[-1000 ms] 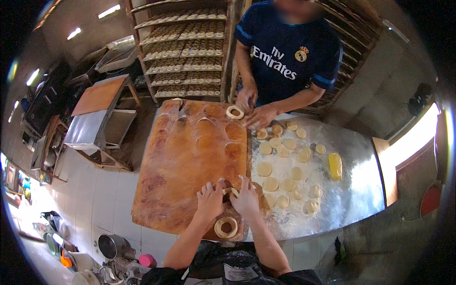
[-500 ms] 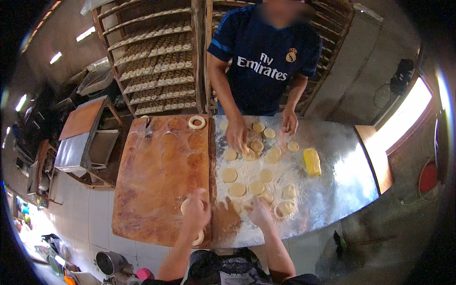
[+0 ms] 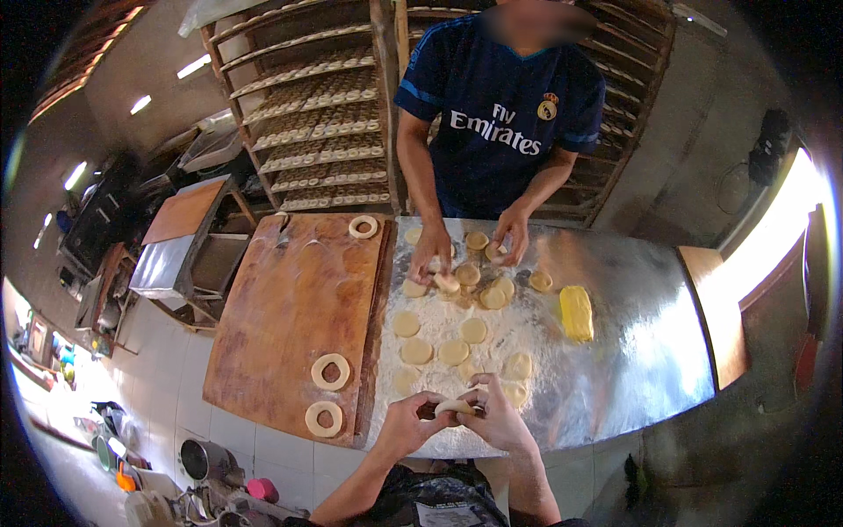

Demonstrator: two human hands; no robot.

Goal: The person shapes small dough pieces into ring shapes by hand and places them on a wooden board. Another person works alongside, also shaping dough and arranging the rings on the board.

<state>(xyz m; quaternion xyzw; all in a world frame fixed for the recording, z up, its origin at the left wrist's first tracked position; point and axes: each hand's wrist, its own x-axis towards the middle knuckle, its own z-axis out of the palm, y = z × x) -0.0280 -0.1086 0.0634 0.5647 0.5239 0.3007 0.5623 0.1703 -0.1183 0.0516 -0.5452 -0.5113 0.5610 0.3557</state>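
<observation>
Between my two hands, just above the near edge of the floured metal table (image 3: 632,378), a pale piece of dough (image 3: 454,406) is pinched and seen nearly edge-on. My left hand (image 3: 411,423) grips its left end and my right hand (image 3: 499,418) its right end, fingers bent round it. Two dough rings (image 3: 317,373) lie on the near part of the wooden board (image 3: 290,299), left of my hands. A third ring (image 3: 352,228) is at the board's far corner. Flat dough rounds (image 3: 416,352) are scattered on the flour beyond my hands.
Across the table a person in a dark blue jersey (image 3: 509,114) handles dough pieces with both hands. A yellow block (image 3: 576,314) sits on the metal to the right. Behind stands a rack (image 3: 316,132) filled with shaped dough. Pots (image 3: 204,460) are on the floor at lower left.
My left hand has moved right from the board, leaving a dough ring there. Both hands now meet on a dough piece. The person opposite has moved a hand onto another piece.
</observation>
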